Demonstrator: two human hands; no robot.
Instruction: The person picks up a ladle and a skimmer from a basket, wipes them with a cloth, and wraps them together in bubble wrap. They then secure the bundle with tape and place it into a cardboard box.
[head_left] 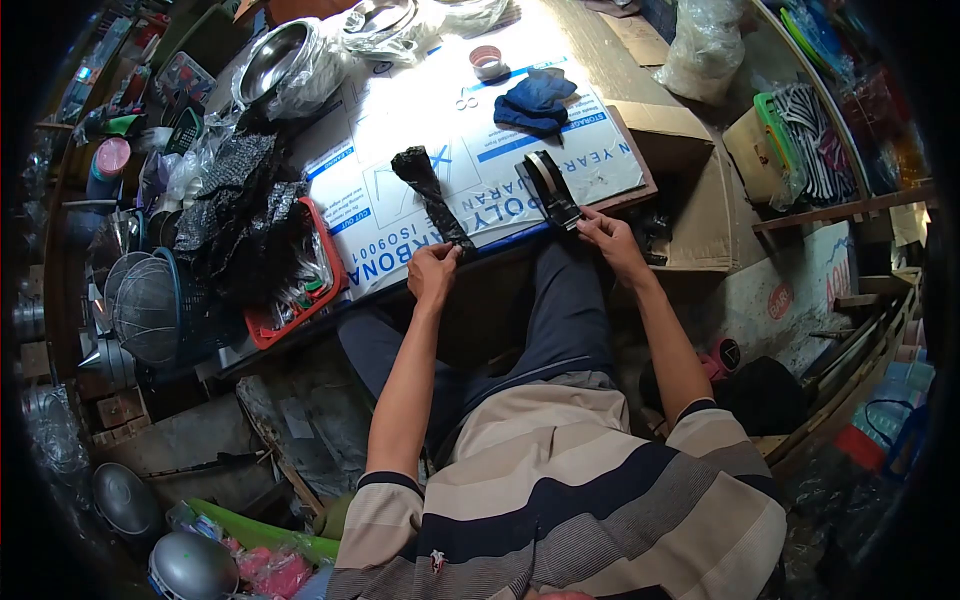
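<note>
Near the front edge of the table, my left hand [434,274] is closed on the lower end of a long, narrow piece of crumpled black plastic [431,195]. It stretches away from me over the printed white and blue sheet [400,105]. To the right, the fingers of my right hand [612,242] pinch the near end of a flat black strip with a pale stripe [546,182]. A small light-coloured piece shows at that end. Beyond the strip lies a bunched dark blue cloth [535,100], with a round reddish cap [487,62] behind it.
At the left stand a red tray [333,262], heaped black plastic [232,190] and a wire strainer [143,308]. Plastic-wrapped metal bowls [277,62] sit at the back. An open cardboard box [690,190] adjoins the table's right side. Metal pots [195,567] are at lower left.
</note>
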